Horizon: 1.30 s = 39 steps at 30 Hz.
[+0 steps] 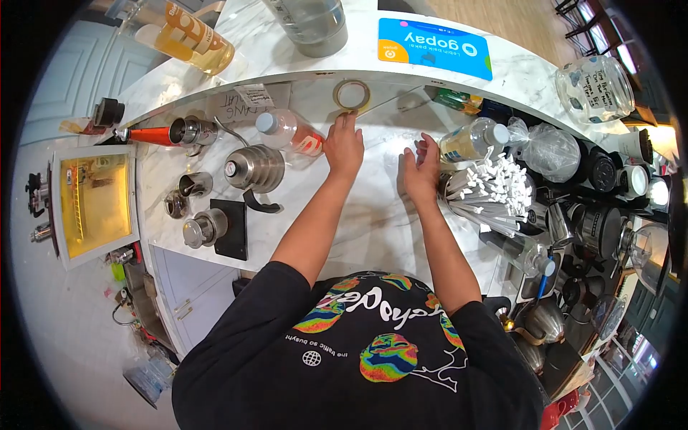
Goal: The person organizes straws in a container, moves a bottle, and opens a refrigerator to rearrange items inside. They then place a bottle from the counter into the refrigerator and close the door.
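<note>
My left hand (345, 152) reaches forward over the white marble counter (373, 215), fingers stretched out. Its fingertips are right at the near edge of a roll of tape (351, 94). Just left of that hand, a clear plastic bottle with a red label (295, 132) leans toward it. My right hand (423, 172) hovers by a second clear bottle with a yellowish label (469, 140), thumb and fingers apart and slightly bent, nothing between them. Close to the right wrist stands a holder full of white-wrapped straws (491, 192).
At left are a gooseneck kettle (254, 169), a black scale (231, 229) and a red-handled grinder (161, 135). A raised ledge across the front carries a blue gopay sign (435, 49) and a glass jar (595, 89). Bagged cups (548, 149) and metal pitchers crowd the right.
</note>
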Each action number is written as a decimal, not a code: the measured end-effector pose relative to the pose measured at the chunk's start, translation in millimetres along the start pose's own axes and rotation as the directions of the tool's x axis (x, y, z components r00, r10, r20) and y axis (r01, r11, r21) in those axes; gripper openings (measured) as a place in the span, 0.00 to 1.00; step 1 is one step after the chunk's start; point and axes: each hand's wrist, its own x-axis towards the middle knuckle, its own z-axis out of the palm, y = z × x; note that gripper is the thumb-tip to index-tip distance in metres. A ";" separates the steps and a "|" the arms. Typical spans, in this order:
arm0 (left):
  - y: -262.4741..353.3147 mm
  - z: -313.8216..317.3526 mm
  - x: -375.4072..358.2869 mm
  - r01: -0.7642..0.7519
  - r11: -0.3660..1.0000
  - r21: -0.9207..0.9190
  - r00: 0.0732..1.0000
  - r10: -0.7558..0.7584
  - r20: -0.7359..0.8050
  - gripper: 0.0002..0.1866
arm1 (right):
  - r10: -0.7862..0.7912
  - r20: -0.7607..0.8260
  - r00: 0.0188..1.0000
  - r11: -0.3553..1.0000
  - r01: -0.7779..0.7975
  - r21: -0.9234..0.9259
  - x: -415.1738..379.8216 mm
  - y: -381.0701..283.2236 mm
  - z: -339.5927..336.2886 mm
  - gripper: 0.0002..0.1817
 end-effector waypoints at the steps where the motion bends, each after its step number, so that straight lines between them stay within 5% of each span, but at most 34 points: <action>1: -2.9 0.9 -1.7 0.009 1.000 0.005 1.000 -0.010 0.017 0.22 | 0.000 0.003 1.000 1.000 0.000 0.002 -1.5 -1.5 -0.1 0.30; 11: -19.5 -3.9 -53.4 -0.005 0.997 -0.073 0.996 0.011 0.083 0.17 | -0.045 -0.015 0.999 0.999 0.045 -0.026 10.3 -30.7 10.7 0.27; 14: -32.2 -27.3 -107.7 -0.075 0.980 -0.182 0.996 0.081 0.027 0.13 | -0.142 -0.029 0.989 0.979 0.136 -0.155 28.5 -25.0 20.8 0.26; 21: -76.5 -100.1 -192.1 0.074 0.993 -0.094 0.973 -0.051 0.227 0.15 | -0.241 -0.013 0.970 0.913 0.222 -0.343 108.0 -17.3 65.9 0.29; 24: -81.9 -112.6 -200.2 0.108 0.991 -0.080 0.967 -0.086 0.238 0.16 | -0.310 0.041 0.950 0.744 0.269 -0.611 119.9 -18.4 89.2 0.28; 27: -78.6 -115.5 -201.9 0.126 0.988 -0.087 0.968 -0.103 0.229 0.16 | -0.170 0.154 0.973 0.661 0.229 -0.715 125.3 -18.8 99.2 0.29; 33: -69.5 -115.3 -204.4 0.192 0.977 -0.087 0.957 -0.167 0.238 0.19 | -0.005 0.176 0.984 0.586 0.145 -0.797 124.2 -37.5 92.8 0.26; 39: -60.6 -109.0 -214.2 0.196 0.972 -0.130 0.961 -0.164 0.223 0.19 | -0.229 0.113 0.967 0.686 0.242 -0.686 121.3 -17.6 88.9 0.13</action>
